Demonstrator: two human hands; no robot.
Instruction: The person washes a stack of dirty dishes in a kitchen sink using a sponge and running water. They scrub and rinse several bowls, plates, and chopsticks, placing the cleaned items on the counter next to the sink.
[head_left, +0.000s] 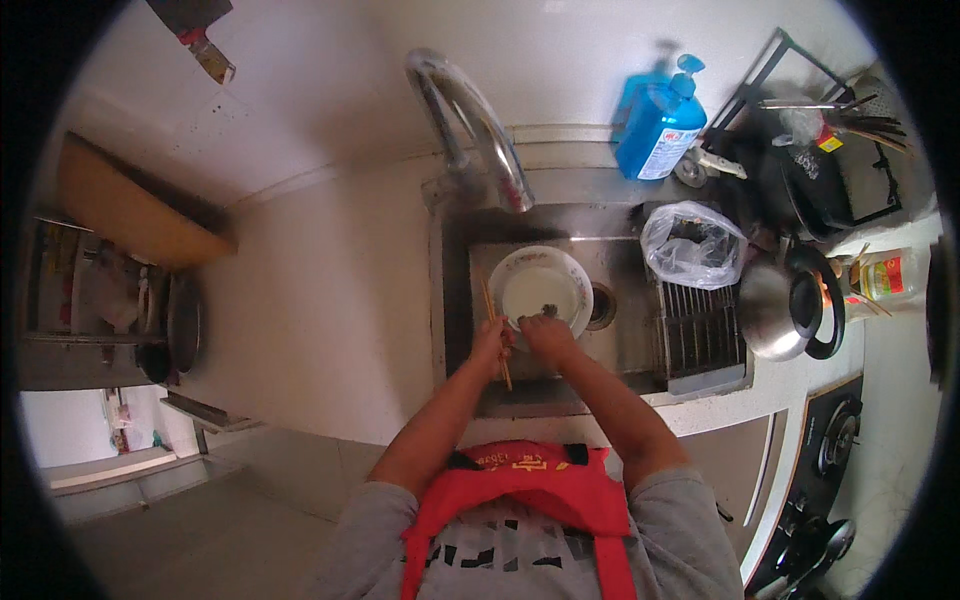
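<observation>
My left hand (491, 348) is closed around a pair of wooden chopsticks (488, 296), which stick out above and below the fist at the left side of a bowl. That white bowl (547, 262), with a floral pattern on its rim, sits in the steel sink (622, 352) and holds cloudy liquid. Over the bowl's near rim reaches my right hand (551, 341), its fingers curled. A small dark thing (550, 309), apparently a scouring pad, shows at those fingertips; the hand hides the rest of it. Whether my left fingers also touch the bowl is hard to tell.
Behind the sink rises a chrome faucet (469, 112); a blue pump bottle (664, 127) stands to its right. A bag-lined strainer (694, 251) and a wire rack (697, 330) occupy the sink's right end. Beyond are a metal pot lid (776, 307) and a gas stove (836, 442).
</observation>
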